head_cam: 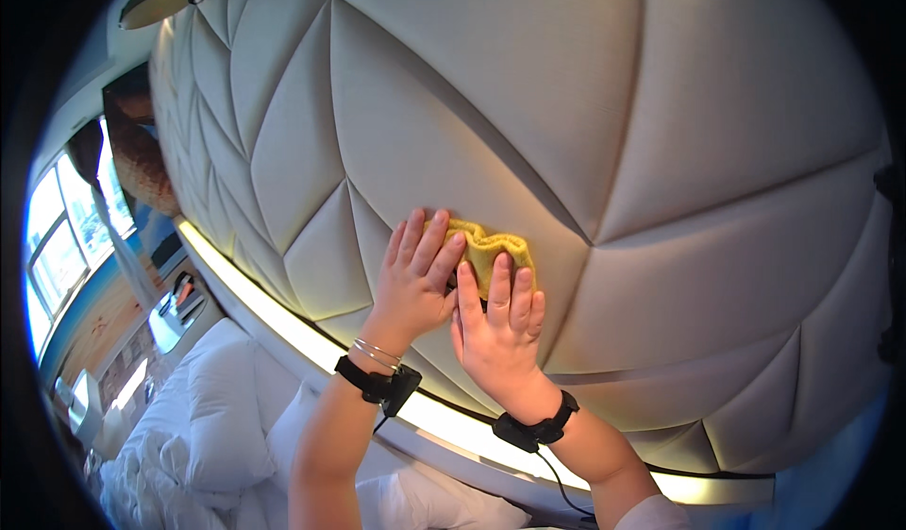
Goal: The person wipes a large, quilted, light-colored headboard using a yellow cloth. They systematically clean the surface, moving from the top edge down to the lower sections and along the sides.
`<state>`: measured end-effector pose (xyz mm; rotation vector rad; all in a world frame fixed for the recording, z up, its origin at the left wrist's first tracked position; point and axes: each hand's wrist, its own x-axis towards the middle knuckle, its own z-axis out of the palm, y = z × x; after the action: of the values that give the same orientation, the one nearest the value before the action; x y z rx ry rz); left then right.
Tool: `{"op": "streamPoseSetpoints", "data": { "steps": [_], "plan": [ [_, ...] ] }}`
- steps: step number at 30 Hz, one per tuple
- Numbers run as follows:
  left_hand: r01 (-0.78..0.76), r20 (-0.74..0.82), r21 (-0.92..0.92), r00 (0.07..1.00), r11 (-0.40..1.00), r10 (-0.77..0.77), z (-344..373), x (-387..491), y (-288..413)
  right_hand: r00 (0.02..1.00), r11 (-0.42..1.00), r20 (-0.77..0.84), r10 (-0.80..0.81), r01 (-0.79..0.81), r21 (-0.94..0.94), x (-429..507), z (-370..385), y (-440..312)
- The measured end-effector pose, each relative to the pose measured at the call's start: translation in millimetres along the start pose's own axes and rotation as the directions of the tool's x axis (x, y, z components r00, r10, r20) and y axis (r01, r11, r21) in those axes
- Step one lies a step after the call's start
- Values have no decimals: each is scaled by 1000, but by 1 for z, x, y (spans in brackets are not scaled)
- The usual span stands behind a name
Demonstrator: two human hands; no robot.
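Note:
A folded yellow cloth [499, 243] lies against the padded, light-coloured wall panel [453, 169], bunched along its upper edge. My left hand [417, 275] presses it from the left, fingers nearly straight and partly over its edge. On the lower part of the cloth rests my right hand [499, 325], fingers slightly spread and pointing up. The two hands nearly meet at the thumbs. Part of the cloth is hidden under both palms. A small dark patch shows between the hands, too covered to identify.
Below the panel runs a lit ledge [453, 424]. White pillows [230, 417] and rumpled bedding [152, 473] lie beneath it. A lamp [159, 2] hangs at upper left. Farther left are a bedside table [173, 321] with items and a window [67, 211]. Cables hang from both black wristbands.

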<state>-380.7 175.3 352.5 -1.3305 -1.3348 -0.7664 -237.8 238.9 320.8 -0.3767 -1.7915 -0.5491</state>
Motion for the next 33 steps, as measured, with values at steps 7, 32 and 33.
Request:
{"op": "streamPoseSetpoints", "data": {
  "steps": [7, 32, 33],
  "plan": [
    [-25, -26, -43, 999, 999, 23, -25, 65, -85, 1000, 999, 8, 3, -3, -51, 108, 10, -39],
    [-29, -76, -180, 997, 983, 15, -5, 41, -40, 1000, 982, 15, 27, -23, -189, 128, -25, -21],
    [-72, -66, -197, 996, 978, 60, -4, 37, -30, 997, 960, 16, 80, -73, -272, 111, -35, -22]
  ]
}}
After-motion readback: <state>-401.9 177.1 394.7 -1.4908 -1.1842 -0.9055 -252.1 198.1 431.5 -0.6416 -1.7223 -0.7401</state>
